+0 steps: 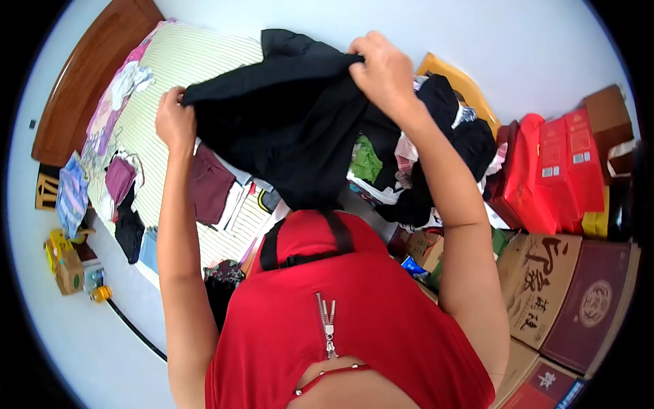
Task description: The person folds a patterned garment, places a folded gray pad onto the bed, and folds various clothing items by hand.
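A black garment (283,129) is stretched between my two hands in front of my chest. My left hand (176,121) is closed on its left corner. My right hand (387,76) pinches the opposite corner, held a little higher. A short, sleeve-like part sticks out behind the upper edge, and the lower cloth hangs in folds down to my red top. I cannot tell what kind of garment it is. Below it on the bed, a folded maroon garment (208,187) lies beside other folded clothes, partly hidden by the black cloth.
A heap of mixed clothes (470,146) lies to the right, with a green cloth (366,158) in it. Red bags (555,170) and cardboard boxes (538,290) stand further right. The bed (194,61) has a striped mat, with clothes (121,178) at its left side.
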A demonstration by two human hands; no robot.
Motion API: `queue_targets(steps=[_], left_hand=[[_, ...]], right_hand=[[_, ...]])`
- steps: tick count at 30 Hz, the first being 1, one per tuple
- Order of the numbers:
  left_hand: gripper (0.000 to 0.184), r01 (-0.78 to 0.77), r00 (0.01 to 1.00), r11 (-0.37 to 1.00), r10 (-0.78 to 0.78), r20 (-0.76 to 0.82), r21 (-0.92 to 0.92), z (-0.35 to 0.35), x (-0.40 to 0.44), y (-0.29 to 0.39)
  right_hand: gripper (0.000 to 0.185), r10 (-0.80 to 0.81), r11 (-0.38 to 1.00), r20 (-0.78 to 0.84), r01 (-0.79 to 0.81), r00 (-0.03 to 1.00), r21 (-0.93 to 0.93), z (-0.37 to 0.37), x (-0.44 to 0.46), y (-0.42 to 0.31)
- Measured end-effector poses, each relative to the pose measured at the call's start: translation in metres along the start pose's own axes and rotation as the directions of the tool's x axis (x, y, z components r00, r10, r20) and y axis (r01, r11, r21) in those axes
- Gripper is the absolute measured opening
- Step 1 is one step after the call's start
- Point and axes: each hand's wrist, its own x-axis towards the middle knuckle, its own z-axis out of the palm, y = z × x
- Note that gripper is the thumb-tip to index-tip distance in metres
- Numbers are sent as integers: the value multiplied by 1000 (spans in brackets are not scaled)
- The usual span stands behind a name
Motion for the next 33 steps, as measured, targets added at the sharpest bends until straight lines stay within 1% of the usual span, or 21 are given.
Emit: queue_targets(steps=[1,2,5,6,7,9,10,11,13,15,16,19,21,23,25,27,28,29,30,31,33], left_hand=[[25,174,976,985,-175,127,24,-1,8,5],[33,199,962,976,-212,174,91,4,15,-1],[28,264,925,964,-250,287,-10,11,29,-17],[27,268,915,962,-235,329,-58,4,33,-16],[25,273,903,956,-217,370,-106,-1,36,-16],[19,332,886,923,-235,400,-193,2,45,-31],[18,330,895,924,-242,374,-192,2,49,-39],[16,328,904,925,-249,347,-191,2,53,-47],[15,458,850,802,-271,451,-383,-9,62,-47],[17,591,803,550,-329,497,-590,-19,64,-31],[18,633,774,470,-356,524,-616,-24,66,-23],[23,625,773,348,-398,494,-698,-40,68,8],[25,601,781,268,-396,482,-753,-56,66,37],[23,503,859,346,-306,411,-792,-73,56,68],[21,483,875,312,-205,438,-818,-80,49,93],[22,419,898,447,-75,433,-790,-77,46,110],[22,414,888,456,-12,460,-788,-77,44,116],[21,409,873,464,52,485,-785,-78,42,120],[20,390,856,428,159,492,-815,-78,44,120],[20,370,867,436,154,473,-820,-80,45,120],[19,329,889,449,150,434,-831,-86,49,119]], right_hand=[[11,-23,998,-42,21,999,-59,0,8,3],[11,-22,998,-81,16,996,-68,1,17,8],[16,65,998,-82,-63,995,31,6,36,25],[21,204,973,25,-205,979,102,5,44,29],[21,186,964,28,-187,982,189,8,52,38],[22,434,642,292,-519,853,564,3,64,45],[21,438,442,318,-509,841,739,-2,70,41],[23,419,323,364,-511,832,797,5,76,54],[26,421,474,386,-562,820,678,2,87,58],[24,369,453,419,-554,830,698,-2,89,45],[23,341,443,434,-550,834,708,-5,89,36],[28,219,691,449,-462,867,556,0,85,28],[37,56,883,480,-268,875,386,12,80,30],[49,-121,934,566,-100,815,343,24,72,21],[67,-288,890,471,51,834,453,35,58,-9],[79,-277,842,460,-18,844,539,37,56,-47],[80,-271,823,441,-32,855,567,46,57,-56],[76,-312,828,308,98,899,552,49,58,-66],[64,-264,829,404,-8,876,559,48,64,-72],[54,-217,825,496,-115,841,554,46,70,-76],[37,-158,786,399,-130,903,604,60,74,-72]])
